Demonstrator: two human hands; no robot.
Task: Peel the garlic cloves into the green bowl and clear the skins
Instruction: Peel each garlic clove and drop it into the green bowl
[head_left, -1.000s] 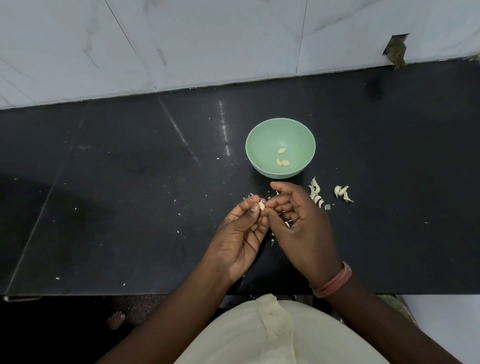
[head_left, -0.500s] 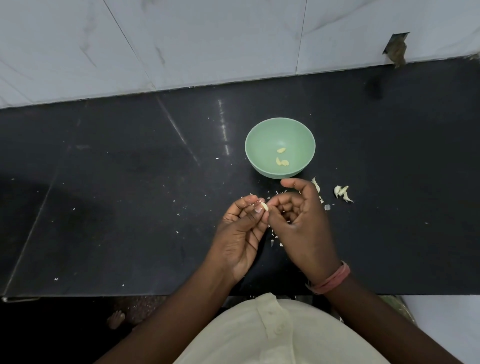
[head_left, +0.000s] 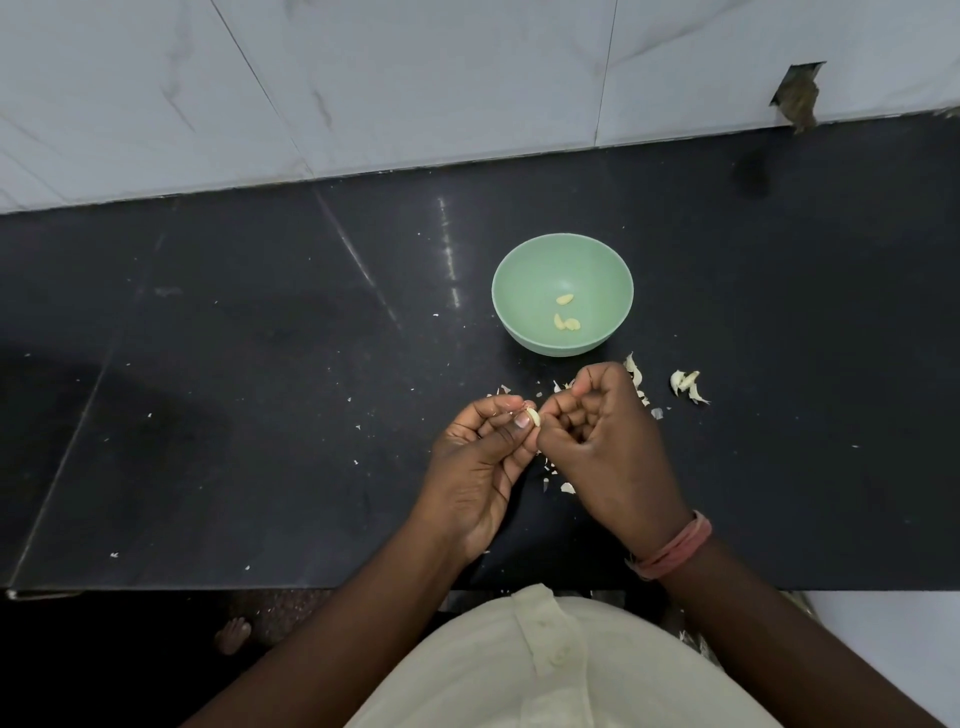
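- Presently, black counter (head_left: 260, 415) is carrying skin flakes (head_left: 553, 470) and unpeeled cloves (head_left: 685, 384).
- Green bowl (head_left: 524, 270) is holding three peeled cloves (head_left: 566, 323).
- Right hand (head_left: 608, 441) is curling tight; contents hidden.
- Left hand (head_left: 480, 457) is pinching the garlic clove (head_left: 533, 416) between thumb and fingertips, just short of the bowl.
- Risk: slick clove slipping among skins.

Cream shirt (head_left: 561, 670), button placket down front, 2 buttons visible. Both forearms bare, no sleeves in view. Pink band (head_left: 675, 548) around right wrist, several strands. Left wrist bare. Bare toes (head_left: 234, 634) below bench edge.
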